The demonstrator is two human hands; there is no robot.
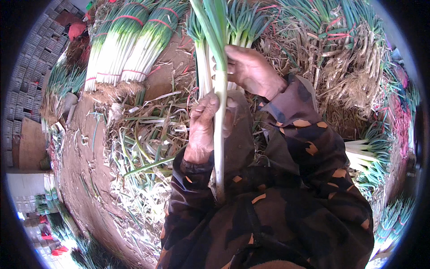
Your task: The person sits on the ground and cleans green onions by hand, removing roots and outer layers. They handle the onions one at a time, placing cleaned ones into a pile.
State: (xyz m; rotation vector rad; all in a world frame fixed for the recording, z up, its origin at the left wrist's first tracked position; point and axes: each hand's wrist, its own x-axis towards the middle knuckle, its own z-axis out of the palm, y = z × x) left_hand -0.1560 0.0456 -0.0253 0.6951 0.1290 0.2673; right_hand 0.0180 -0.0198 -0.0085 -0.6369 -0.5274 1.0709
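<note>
Upright before my chest stands a long green onion stalk (220, 127), its white shank low and its green leaves at the top of the view. My left hand (203, 127) grips the shank from the left, with fingers partly behind it. My right hand (255, 72) is at the point where the white turns green, thumb raised by the leaves; some of its fingers are hidden behind the stalk. Behind the hands are more green onions with white stalks (203, 67). The onion's lower end rests near my dark patterned jacket.
Tied bundles of cleaned green onions (134, 50) lie at upper left. Untrimmed onions with roots and soil (356, 64) are piled at upper right. Peeled leaves and husks (151, 134) cover the ground at left. Loose green onions (366, 154) lie beside my right arm.
</note>
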